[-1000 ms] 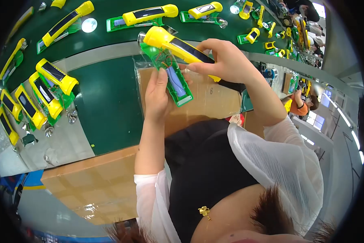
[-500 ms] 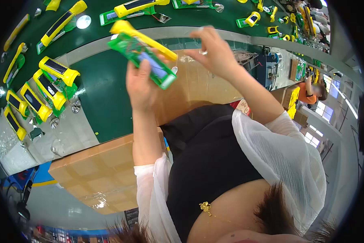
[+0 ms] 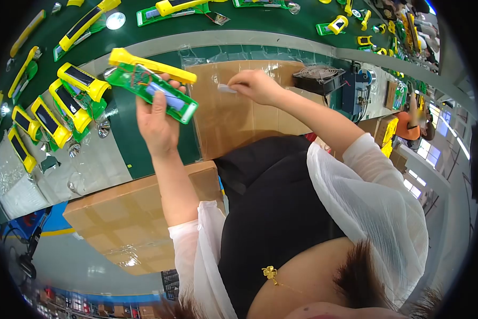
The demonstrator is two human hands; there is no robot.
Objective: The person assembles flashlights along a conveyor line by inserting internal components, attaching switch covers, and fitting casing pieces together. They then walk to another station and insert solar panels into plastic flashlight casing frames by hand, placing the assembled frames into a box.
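My left hand (image 3: 159, 119) holds an opened flashlight, thumb pressed across it. Its green half (image 3: 183, 110) shows a blue-wrapped battery (image 3: 165, 97) and thin red wires, while the yellow half (image 3: 154, 65) lies alongside, tilted away behind it. Over the cardboard (image 3: 217, 119), my right hand (image 3: 256, 87) is closed in a pinch at one end of a small whitish, translucent piece (image 3: 226, 88). What this piece is cannot be made out.
Several yellow-and-green flashlights (image 3: 82, 80) lie at the left, with shiny reflectors (image 3: 104, 127) beside them. More parts line the green bench (image 3: 159, 32) behind. A dark box with coiled wire (image 3: 319, 77) stands right. A large carton (image 3: 138, 212) is below my left forearm.
My left hand has moved left and slightly down with the opened flashlight. My right hand has come down from a raised, open pose and pinched the small whitish piece.
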